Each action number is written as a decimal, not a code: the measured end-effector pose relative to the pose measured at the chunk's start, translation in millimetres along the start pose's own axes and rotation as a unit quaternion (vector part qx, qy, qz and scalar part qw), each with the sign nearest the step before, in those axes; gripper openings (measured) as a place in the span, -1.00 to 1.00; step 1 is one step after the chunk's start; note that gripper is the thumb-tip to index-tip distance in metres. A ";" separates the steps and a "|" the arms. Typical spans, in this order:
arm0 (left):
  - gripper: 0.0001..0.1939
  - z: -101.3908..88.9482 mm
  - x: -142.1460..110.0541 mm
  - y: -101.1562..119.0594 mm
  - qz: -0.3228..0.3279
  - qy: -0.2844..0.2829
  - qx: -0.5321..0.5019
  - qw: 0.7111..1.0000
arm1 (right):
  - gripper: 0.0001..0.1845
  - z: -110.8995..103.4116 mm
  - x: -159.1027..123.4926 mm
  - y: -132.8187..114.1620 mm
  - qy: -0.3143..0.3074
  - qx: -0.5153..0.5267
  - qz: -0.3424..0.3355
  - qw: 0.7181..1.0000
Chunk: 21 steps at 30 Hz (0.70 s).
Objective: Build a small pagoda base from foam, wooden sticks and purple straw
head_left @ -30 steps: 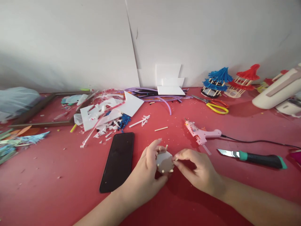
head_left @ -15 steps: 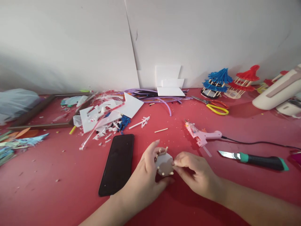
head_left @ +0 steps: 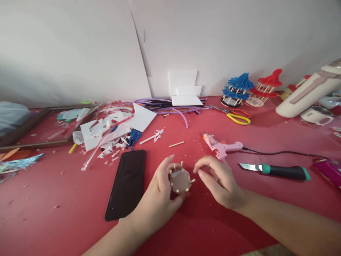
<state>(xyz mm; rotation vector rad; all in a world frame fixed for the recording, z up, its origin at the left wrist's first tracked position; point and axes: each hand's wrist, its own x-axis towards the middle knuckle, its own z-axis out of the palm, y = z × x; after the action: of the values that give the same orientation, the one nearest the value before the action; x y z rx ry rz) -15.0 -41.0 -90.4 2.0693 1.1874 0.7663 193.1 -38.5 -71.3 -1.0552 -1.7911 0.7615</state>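
Note:
My left hand (head_left: 160,192) is closed around the edge of a small white foam-like plate (head_left: 180,180) with several corners. Short pale wooden sticks stand up around its rim. One stick (head_left: 193,181) on the right side leans outward. My right hand (head_left: 220,181) is a little to the right of the plate, apart from it. Its thumb and index fingertips are close together, with nothing visible between them. Past the plate, a loose wooden stick (head_left: 176,144) lies on the red tabletop (head_left: 80,213).
A black phone (head_left: 126,185) lies left of my left hand. To the right are a pink glue gun (head_left: 221,146), a utility knife (head_left: 274,170) and scissors (head_left: 236,116). Blue (head_left: 237,90) and red (head_left: 266,87) small pagoda models stand behind. White scraps (head_left: 106,129) clutter the left.
My right hand has let go of the stick at the plate's right edge and drawn back up and right. My left hand keeps hold of the plate. The view has shifted slightly right.

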 end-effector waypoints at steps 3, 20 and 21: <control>-0.13 -1.1 -2.6 -1.1 0.003 0.001 0.035 0.999 | -0.86 -5.1 19.3 3.3 0.008 -0.111 -0.010 0.994; -0.04 -3.5 -2.4 4.9 0.011 -0.026 0.012 1.000 | -0.83 2.6 92.8 12.0 -0.215 -0.382 -0.092 0.894; 0.00 -3.7 -2.1 5.4 0.006 -0.027 0.007 1.000 | -0.86 -1.3 85.3 10.6 -0.175 -0.356 -0.070 0.916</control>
<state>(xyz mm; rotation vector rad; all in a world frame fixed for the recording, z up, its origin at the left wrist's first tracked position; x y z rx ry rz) -15.8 -44.2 -84.3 2.0972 1.1543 0.7058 177.8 42.5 -46.7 -1.2772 -2.5228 0.1937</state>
